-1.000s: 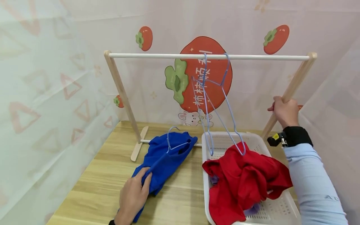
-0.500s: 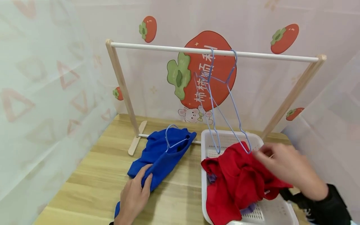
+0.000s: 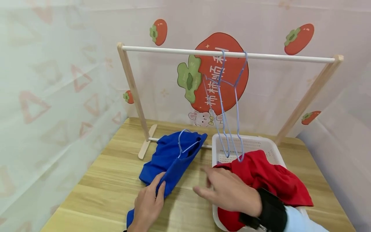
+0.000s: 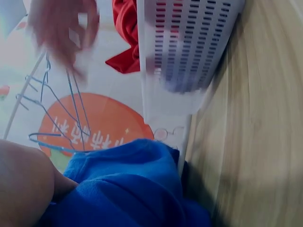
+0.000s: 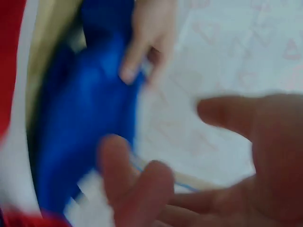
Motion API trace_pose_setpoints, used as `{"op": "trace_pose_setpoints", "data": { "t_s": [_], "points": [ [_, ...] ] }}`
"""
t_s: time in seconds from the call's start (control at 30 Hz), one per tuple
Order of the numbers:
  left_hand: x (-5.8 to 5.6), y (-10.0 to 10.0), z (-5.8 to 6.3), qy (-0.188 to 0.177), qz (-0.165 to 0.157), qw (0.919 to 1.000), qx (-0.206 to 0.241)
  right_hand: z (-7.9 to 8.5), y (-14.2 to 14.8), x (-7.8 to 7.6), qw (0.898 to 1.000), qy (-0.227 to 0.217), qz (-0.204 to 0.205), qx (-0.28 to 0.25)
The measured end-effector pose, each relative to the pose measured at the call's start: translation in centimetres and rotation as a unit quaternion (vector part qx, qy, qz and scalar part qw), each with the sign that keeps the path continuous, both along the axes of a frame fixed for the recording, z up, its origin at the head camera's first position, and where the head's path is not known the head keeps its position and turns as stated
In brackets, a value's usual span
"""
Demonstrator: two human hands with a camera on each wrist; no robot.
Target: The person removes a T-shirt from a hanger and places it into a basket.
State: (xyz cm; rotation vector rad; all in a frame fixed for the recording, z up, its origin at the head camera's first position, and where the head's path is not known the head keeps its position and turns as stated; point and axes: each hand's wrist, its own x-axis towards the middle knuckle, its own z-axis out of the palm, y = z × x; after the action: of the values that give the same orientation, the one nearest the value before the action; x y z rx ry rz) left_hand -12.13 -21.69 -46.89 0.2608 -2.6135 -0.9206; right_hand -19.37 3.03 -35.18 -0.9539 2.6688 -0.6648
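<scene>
A blue shirt [image 3: 168, 161] lies on the wooden table in the head view, a light-blue wire hanger [image 3: 190, 147] in its opening with the hook sticking out. My left hand [image 3: 149, 201] pinches the shirt's near edge between thumb and fingers. My right hand [image 3: 232, 191], blurred by motion, is over the basket's left side, thumb and fingers spread, holding nothing. It partly covers a red garment [image 3: 278, 180] in the white basket [image 3: 215, 148]. In the right wrist view, the blue shirt [image 5: 90, 109] lies beyond my right fingers.
A clothes rack with a white top rail [image 3: 174, 51] and wooden legs [image 3: 308, 100] stands behind. Two empty light-blue hangers [image 3: 236, 109] hang from the rail, their lower ends over the basket. Printed cloth walls [image 3: 58, 145] enclose the table.
My right hand has let go of the rack's right leg and swung left and down across the basket toward the blue shirt. My left hand keeps its pinch. The hanging hangers have swung slightly.
</scene>
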Motion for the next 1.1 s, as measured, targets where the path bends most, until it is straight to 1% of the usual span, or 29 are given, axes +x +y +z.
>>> {"op": "trace_pose_setpoints", "data": {
  "t_s": [0.07,0.13,0.2,0.27,0.3,0.37,0.43,0.5,0.57,0.7,0.77,0.83,0.93,1.03,1.1],
  "points": [
    [0.2,0.3,0.2,0.007,-0.017,0.9998,0.002,-0.8,-1.9,-1.3,0.996,-0.058,0.020,-0.061],
    [0.4,0.6,0.4,0.007,-0.046,0.9987,0.021,-1.4,-3.7,-2.7,0.988,-0.102,0.024,-0.112],
    [0.6,0.9,0.6,0.000,-0.071,0.9965,0.044,-1.9,-5.3,-3.9,0.979,-0.140,0.010,-0.150],
    [0.7,1.1,0.8,-0.008,-0.087,0.9946,0.057,-2.3,-6.6,-4.8,0.969,-0.172,-0.018,-0.176],
    [0.7,1.2,0.9,-0.010,-0.091,0.9942,0.056,-2.5,-7.2,-5.1,0.963,-0.188,-0.029,-0.188],
    [0.7,1.4,1.2,-0.015,-0.098,0.9943,0.040,-2.9,-8.0,-5.4,0.955,-0.212,-0.046,-0.204],
    [0.4,1.4,1.5,-0.029,-0.108,0.9936,0.017,-3.4,-8.6,-5.5,0.950,-0.224,-0.051,-0.213],
    [-0.1,1.3,1.8,-0.041,-0.118,0.9922,-0.002,-3.8,-9.0,-5.4,0.949,-0.217,-0.047,-0.225],
    [-1.0,1.3,2.1,-0.040,-0.115,0.9923,-0.023,-4.3,-9.4,-5.3,0.950,-0.200,-0.044,-0.235],
    [-3.1,1.6,2.6,-0.008,-0.080,0.9946,-0.065,-4.8,-9.6,-5.5,0.952,-0.173,-0.041,-0.249],
    [-3.7,1.9,2.7,0.003,-0.062,0.9942,-0.088,-5.0,-9.7,-5.7,0.955,-0.160,-0.037,-0.249],
    [-3.9,2.3,2.6,0.012,-0.049,0.9926,-0.111,-4.9,-9.8,-5.9,0.959,-0.140,-0.034,-0.243],
    [-3.9,3.0,2.5,0.029,-0.037,0.9873,-0.152,-4.8,-10.0,-6.4,0.971,-0.097,-0.040,-0.213],
    [-3.6,3.8,2.4,0.045,-0.041,0.9810,-0.184,-4.6,-9.9,-7.0,0.983,-0.037,-0.051,-0.174],
    [-3.2,4.5,2.3,0.047,-0.058,0.9780,-0.195,-4.4,-9.7,-7.6,0.984,0.002,-0.058,-0.169]
  ]
}}
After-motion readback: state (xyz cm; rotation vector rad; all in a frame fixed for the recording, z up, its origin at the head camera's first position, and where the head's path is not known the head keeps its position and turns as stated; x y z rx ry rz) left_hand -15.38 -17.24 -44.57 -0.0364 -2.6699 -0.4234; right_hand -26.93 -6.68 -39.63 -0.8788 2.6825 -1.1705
